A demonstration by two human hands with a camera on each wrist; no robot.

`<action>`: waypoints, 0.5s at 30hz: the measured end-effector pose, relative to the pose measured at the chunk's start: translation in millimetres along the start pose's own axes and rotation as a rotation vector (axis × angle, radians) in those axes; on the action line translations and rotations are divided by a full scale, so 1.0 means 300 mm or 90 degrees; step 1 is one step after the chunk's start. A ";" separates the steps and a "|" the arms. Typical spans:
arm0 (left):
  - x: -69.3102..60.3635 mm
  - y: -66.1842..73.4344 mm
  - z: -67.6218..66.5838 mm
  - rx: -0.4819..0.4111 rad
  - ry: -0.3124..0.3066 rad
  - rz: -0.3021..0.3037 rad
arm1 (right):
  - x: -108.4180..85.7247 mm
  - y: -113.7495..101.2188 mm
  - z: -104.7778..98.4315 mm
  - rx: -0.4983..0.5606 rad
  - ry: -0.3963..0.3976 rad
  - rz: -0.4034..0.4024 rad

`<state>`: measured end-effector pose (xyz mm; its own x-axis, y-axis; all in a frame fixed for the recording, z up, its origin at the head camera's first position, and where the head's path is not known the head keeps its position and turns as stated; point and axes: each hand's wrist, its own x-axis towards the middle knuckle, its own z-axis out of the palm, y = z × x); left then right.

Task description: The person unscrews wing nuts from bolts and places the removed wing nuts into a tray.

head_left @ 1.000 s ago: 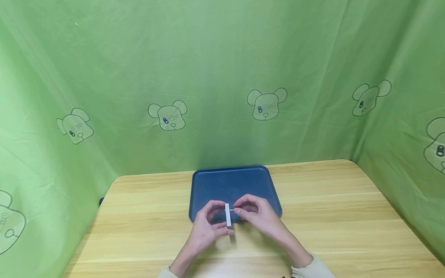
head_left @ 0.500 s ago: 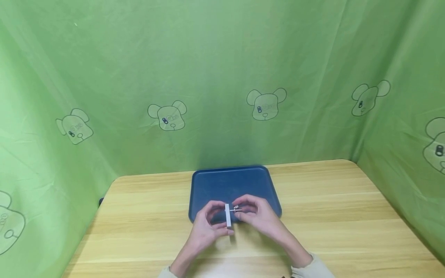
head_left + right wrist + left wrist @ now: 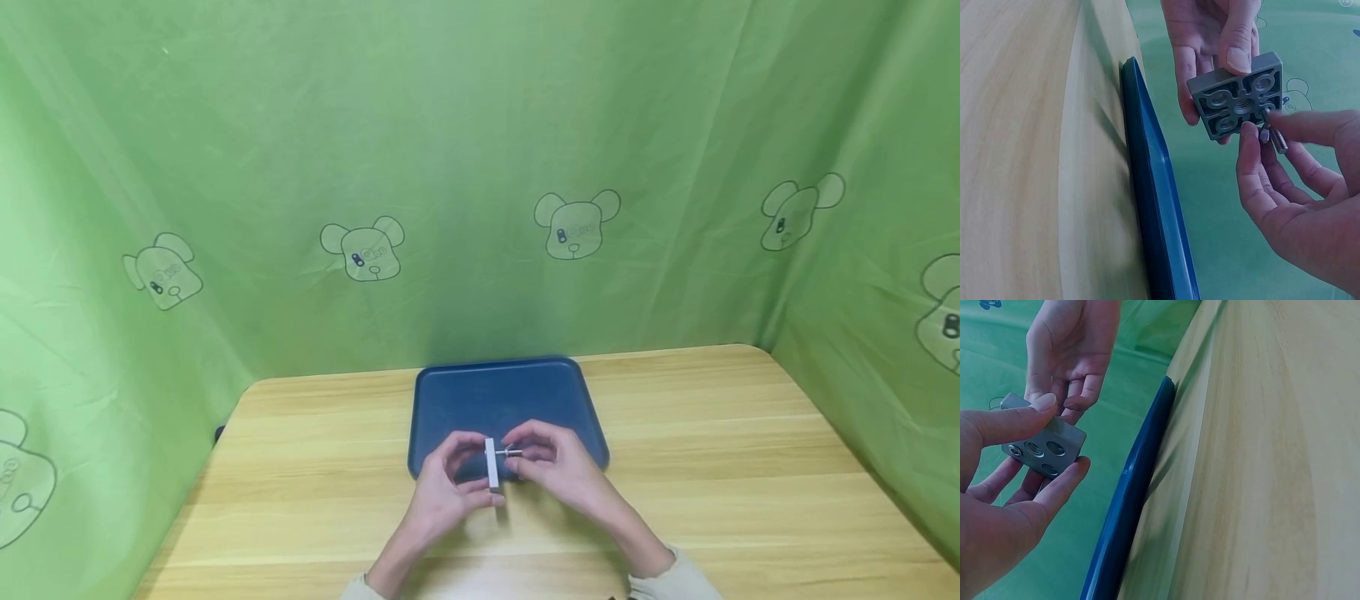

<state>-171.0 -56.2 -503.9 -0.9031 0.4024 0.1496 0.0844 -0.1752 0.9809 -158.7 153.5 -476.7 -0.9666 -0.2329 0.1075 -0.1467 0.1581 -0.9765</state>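
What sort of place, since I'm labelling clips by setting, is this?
Probably a small curtained-off workstation: green fabric printed with cartoon heads hangs behind and to both sides of a wood-grain table, which bears a blue tray.

In my head view the block [image 3: 492,471] stands edge-on, its broad faces hidden; the left hand [image 3: 442,492] and right hand [image 3: 562,467] cover parts of the near rim of the tray [image 3: 495,396]; a dark scrap [image 3: 611,597] at five o'clock is cut off, too little to name; lettering on the curtain [image 3: 480,125] is too small to read; my right wrist view blurs one digit [image 3: 1313,128], leaves the nut [image 3: 1264,135] partly covered, and cuts that hand off at four o'clock.
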 end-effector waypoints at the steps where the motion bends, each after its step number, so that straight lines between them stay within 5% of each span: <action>1: 0.000 0.000 0.000 0.000 -0.001 0.001 | 0.000 0.002 0.001 -0.004 0.000 -0.004; 15: -0.001 -0.008 0.002 0.033 0.002 0.000 | 0.003 0.003 -0.001 -0.002 0.004 -0.005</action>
<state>-170.7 -55.3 -506.1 -0.9042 0.4001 0.1495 0.1061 -0.1288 0.9860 -159.9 153.6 -477.5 -0.9668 -0.2275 0.1164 -0.1549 0.1594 -0.9750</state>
